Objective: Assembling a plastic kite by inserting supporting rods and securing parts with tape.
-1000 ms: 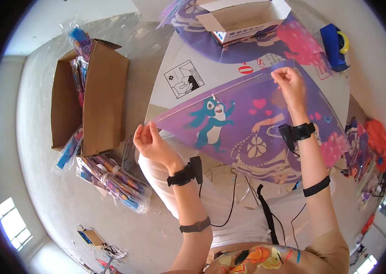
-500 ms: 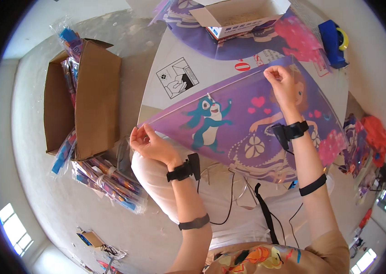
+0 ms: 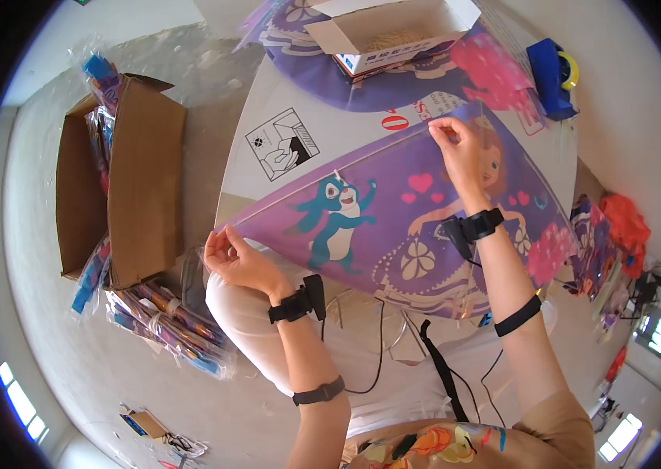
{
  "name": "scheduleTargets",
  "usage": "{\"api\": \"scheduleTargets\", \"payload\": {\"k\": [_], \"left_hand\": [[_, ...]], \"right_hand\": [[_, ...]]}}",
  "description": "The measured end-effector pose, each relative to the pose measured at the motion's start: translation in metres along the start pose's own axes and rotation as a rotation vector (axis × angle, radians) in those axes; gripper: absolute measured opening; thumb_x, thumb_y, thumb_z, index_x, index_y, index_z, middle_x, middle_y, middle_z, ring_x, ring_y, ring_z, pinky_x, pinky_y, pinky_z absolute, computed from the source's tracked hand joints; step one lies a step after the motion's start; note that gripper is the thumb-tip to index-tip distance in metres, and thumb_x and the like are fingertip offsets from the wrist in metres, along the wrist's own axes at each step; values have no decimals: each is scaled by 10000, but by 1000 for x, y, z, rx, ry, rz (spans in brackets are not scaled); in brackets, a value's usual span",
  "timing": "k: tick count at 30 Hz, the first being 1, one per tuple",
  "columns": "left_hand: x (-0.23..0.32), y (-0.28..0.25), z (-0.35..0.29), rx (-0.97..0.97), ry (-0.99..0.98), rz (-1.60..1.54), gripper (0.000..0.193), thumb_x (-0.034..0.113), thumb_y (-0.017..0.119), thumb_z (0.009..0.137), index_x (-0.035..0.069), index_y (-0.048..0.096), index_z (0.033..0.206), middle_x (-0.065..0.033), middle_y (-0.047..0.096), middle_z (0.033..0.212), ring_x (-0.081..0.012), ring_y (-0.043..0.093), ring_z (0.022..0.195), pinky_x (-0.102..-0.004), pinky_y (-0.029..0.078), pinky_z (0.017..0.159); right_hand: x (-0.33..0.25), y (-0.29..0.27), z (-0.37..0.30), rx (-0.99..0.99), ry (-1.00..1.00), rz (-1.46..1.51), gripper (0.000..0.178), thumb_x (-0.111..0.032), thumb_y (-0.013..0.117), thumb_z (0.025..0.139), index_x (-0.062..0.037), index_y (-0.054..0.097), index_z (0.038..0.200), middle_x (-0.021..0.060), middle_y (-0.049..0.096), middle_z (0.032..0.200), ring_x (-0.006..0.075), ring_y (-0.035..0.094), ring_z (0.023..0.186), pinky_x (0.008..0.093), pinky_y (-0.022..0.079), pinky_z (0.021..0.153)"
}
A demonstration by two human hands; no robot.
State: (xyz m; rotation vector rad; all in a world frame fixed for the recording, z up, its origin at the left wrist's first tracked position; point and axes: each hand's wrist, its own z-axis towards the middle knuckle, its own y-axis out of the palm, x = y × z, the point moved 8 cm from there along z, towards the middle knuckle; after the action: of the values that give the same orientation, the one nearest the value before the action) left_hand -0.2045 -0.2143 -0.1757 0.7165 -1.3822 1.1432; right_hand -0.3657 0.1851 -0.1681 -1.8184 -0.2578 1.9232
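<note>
A purple printed kite sail (image 3: 393, 195) with a blue rabbit and a girl figure slants across the table's near edge and over my lap. A thin pale rod (image 3: 291, 192) runs along its far edge, with a small white piece near the middle. My left hand (image 3: 243, 262) pinches the sail's left tip, fingers curled. My right hand (image 3: 462, 160) has thumb and forefinger pressed together at the far edge, near the rod's right end. Black bands and a small black device sit on each wrist and forearm.
On the white table (image 3: 268, 117), an open white box (image 3: 377, 59) of small pale pieces rests on another purple printed sheet (image 3: 307, 78). A blue tape dispenser (image 3: 547, 78) stands far right. At left are a cardboard box (image 3: 147, 180) and plastic-wrapped bundles (image 3: 166, 320) on the floor.
The whole view has shifted slightly, so things appear further left. Both hands stay at the same places on the kite sail, with little movement against it.
</note>
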Motion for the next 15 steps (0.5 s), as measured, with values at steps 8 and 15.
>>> {"api": "scheduleTargets", "payload": {"k": [8, 15], "left_hand": [[-10, 1, -1, 16, -19, -48, 183, 29, 614, 912, -10, 538, 1074, -69, 611, 905, -137, 574, 815, -256, 471, 737], [-7, 2, -4, 2, -50, -19, 194, 32, 617, 905, 5, 534, 1079, -51, 606, 902, -134, 553, 810, -259, 465, 726]], "right_hand": [[3, -2, 5, 1, -47, -80, 110, -108, 668, 866, -24, 687, 933, 42, 691, 881, 131, 607, 793, 270, 472, 736], [11, 2, 6, 14, 25, -109, 115, -114, 687, 847, -37, 694, 931, 32, 694, 856, 120, 584, 734, 269, 468, 690]]}}
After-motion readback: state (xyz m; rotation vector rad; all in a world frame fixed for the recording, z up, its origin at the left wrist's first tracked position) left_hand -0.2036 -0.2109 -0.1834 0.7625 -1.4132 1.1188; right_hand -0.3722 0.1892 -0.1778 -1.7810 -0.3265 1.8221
